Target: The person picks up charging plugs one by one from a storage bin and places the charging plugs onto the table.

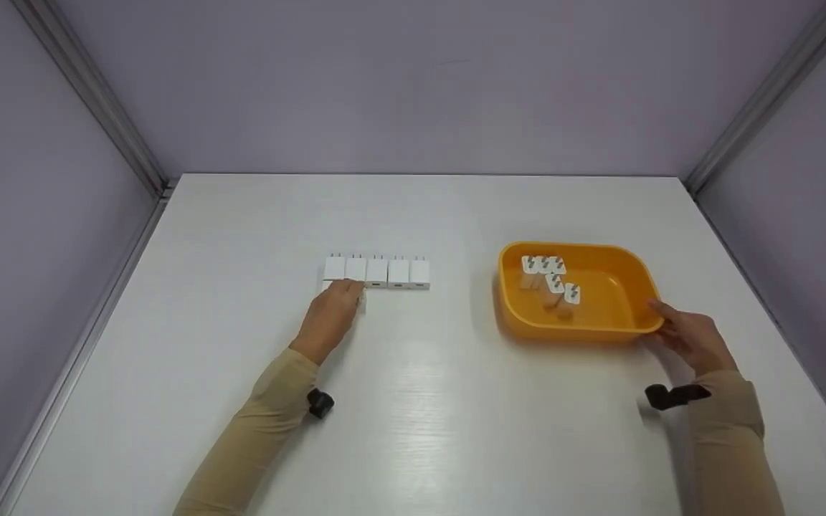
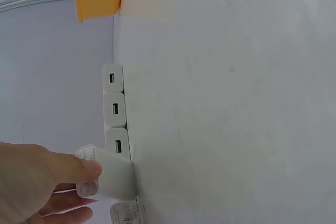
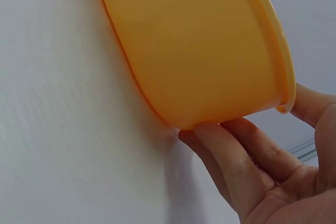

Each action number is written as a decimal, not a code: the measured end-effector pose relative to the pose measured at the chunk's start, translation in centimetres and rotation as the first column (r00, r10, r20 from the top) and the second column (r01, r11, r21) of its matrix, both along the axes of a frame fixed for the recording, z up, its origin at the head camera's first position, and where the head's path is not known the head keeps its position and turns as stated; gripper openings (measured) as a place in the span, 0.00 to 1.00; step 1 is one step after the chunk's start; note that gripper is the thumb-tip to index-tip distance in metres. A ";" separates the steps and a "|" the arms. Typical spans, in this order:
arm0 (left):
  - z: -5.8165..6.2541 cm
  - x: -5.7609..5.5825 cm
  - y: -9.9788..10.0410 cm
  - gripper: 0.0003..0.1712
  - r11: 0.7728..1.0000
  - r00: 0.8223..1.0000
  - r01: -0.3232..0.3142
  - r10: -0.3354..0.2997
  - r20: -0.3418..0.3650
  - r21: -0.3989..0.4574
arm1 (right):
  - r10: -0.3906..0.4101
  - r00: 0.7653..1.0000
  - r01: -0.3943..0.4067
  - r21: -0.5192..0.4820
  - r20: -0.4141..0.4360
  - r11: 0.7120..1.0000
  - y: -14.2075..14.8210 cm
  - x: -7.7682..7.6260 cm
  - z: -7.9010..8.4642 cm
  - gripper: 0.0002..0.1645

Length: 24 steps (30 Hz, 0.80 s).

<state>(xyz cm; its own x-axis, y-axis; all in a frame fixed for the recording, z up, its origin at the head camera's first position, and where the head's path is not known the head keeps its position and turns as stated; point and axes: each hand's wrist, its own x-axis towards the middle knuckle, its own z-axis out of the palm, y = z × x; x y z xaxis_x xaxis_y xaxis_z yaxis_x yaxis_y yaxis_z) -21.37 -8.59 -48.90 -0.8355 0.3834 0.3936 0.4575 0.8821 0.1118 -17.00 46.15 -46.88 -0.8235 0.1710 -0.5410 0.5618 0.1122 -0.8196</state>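
My left hand [image 1: 330,315] pinches a white USB plug charger [image 2: 116,177] between thumb and fingers, close in front of a row of chargers [image 1: 399,272]. The row lies side by side with prongs facing the back wall, and USB ports show on the near ends. Below the held charger in the left wrist view, another charger [image 2: 127,213] shows a printed end; my hand mostly hides it in the head view. On the right, my right hand [image 1: 696,338] grips an orange plastic basin [image 1: 628,333] at its near right corner, thumb over the rim and fingers against the outer wall.
Inside the basin, several white chargers [image 1: 555,283] stand with prongs up, grouped toward its left side. A white table [image 1: 427,416] carries everything, with pale panels [image 1: 427,86] rising behind it and at both sides. Each wrist wears a black camera strap [image 1: 678,395].
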 end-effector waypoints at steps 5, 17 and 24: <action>-0.1 0.1 -0.1 0.12 1.000 1.000 -0.003 0.002 -0.015 -0.019 | -0.001 0.999 0.000 -0.041 -0.038 0.999 0.1 0.2 0.0 0.54; -0.2 -0.1 0.0 0.10 1.000 1.000 -0.012 0.012 0.013 0.019 | 0.020 0.999 -0.020 0.008 -0.025 1.000 0.1 0.1 -0.1 0.57; -0.2 -0.3 0.0 0.09 1.000 1.000 -0.006 0.006 0.013 0.008 | 0.036 0.999 -0.035 0.020 -0.024 0.999 0.1 0.1 -0.1 0.58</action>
